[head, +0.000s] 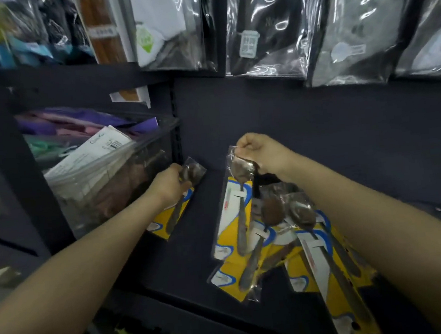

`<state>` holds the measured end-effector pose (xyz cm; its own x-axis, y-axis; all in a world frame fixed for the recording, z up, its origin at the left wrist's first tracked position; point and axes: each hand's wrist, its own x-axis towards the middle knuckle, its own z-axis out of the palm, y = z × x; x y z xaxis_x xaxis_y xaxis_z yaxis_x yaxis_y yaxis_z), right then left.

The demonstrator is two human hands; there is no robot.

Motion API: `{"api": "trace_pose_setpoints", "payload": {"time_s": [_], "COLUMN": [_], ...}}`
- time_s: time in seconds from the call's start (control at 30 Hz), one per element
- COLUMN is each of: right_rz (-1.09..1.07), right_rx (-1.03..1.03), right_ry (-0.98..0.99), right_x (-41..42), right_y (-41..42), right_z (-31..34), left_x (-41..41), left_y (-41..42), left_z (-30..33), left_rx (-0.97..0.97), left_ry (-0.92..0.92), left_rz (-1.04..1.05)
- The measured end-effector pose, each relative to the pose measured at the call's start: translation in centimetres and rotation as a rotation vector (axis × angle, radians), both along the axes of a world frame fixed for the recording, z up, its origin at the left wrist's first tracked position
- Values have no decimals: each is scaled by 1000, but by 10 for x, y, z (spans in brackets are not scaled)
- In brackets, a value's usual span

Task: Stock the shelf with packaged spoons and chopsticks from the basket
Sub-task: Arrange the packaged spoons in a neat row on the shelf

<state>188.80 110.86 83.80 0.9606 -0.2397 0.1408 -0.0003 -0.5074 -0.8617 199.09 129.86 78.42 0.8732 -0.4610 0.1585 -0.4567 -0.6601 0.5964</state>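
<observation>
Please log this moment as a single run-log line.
left hand: grips one spoon pack on dark shelf | right hand: holds bunch of spoon packs by tops | chopsticks: none seen

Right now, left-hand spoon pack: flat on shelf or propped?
Propped. The spoon pack leans tilted near the bin, left hand gripping its top, bottom edge on the shelf.

White packet point(97, 154) in clear bin: partial print (blurred), barcode.

We hold one spoon pack point(175, 200) in our left hand point(168, 184) against the dark shelf point(190, 253), beside a clear bin point(123, 176). Our right hand point(260, 153) pinches a bunch of spoon packs point(269, 240) by their tops, fanning downward.
</observation>
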Motion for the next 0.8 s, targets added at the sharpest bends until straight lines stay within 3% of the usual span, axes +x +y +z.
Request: {"api": "trace_pose_setpoints", "payload": {"time_s": [0.1, 0.27, 0.43, 0.67, 0.8], "right_rz": [-36, -54, -78, -90, 72], "right_rx": [23, -69, -277, -617, -634], "right_ry": [40, 164, 314, 264, 161], "right_x": [20, 50, 68, 67, 25], "right_y": [9, 12, 17, 30, 23], "right_z": [-10, -30, -32, -25, -6], "left_x": [4, -23, -47, -41, -26], "left_y": [-1, 22, 52, 56, 48], "left_z": [-1, 10, -13, -25, -24], "left_rx": [115, 19, 382, 450, 404], "left_ry": [-83, 22, -60, -81, -55], "left_rz": [-61, -238, -423, -402, -403]}}
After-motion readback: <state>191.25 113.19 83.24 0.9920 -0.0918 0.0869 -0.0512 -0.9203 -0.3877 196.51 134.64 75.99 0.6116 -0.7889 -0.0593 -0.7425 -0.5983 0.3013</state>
